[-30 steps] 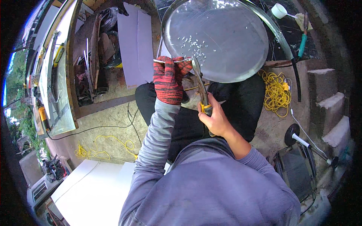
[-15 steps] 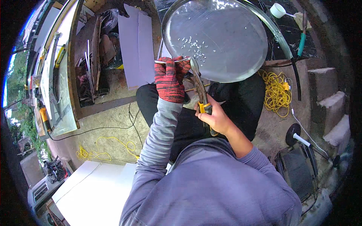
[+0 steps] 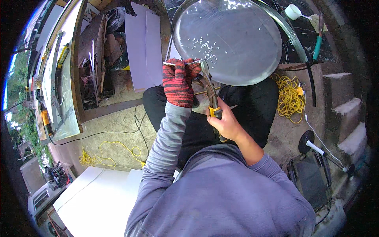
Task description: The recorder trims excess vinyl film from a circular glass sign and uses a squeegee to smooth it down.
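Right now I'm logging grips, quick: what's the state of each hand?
Left hand: gloved, closed, holding a thin pale strip.
Right hand: bare, closed around a pliers-like tool.

Dark, bent edges; white panel point(image 3: 92, 199) glares

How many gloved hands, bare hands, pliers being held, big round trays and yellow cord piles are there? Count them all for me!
Gloved hand: 1, the left
Bare hand: 1, the right
Held pliers: 1
Big round tray: 1
Yellow cord piles: 2, one on each side
Total: 6
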`<state>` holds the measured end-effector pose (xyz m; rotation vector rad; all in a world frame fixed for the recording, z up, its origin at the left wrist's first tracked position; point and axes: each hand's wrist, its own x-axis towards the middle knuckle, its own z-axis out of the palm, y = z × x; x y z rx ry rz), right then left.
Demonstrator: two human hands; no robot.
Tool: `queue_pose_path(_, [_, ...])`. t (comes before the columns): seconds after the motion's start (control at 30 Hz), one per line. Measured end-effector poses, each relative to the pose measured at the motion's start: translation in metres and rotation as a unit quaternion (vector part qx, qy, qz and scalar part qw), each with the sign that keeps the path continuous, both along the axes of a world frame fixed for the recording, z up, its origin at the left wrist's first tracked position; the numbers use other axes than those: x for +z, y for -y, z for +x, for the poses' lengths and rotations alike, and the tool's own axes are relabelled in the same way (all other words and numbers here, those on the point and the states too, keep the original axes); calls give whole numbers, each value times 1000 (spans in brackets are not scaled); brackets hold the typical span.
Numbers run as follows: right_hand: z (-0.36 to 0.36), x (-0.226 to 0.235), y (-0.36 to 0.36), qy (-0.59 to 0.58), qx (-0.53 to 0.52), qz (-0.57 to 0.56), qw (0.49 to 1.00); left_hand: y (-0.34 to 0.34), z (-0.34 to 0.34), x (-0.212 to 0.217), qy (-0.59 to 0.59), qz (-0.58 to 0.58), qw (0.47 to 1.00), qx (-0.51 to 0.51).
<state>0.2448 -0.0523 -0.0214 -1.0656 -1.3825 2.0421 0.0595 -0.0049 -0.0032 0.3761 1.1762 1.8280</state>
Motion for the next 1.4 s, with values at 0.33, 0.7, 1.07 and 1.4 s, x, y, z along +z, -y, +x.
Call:
queue_pose_path(0.33, [-8,5,-3,22,-30,-49,998,-9,3,-3,-4,10,1000,3])
queue_pose_path(0.7, [-1,-2,-3,-63,-5,-42,997,-8,1,2,1,2,1000,10])
queue_pose_path(1.07, [-1,-2,-3,-2,6,9,1000,-5,-1,0,-7,4,1000,2])
queue_pose_path(1.4, [-11,11,-2,1,-29,-57,998,-10,0,-1,-4,20,1000,5])
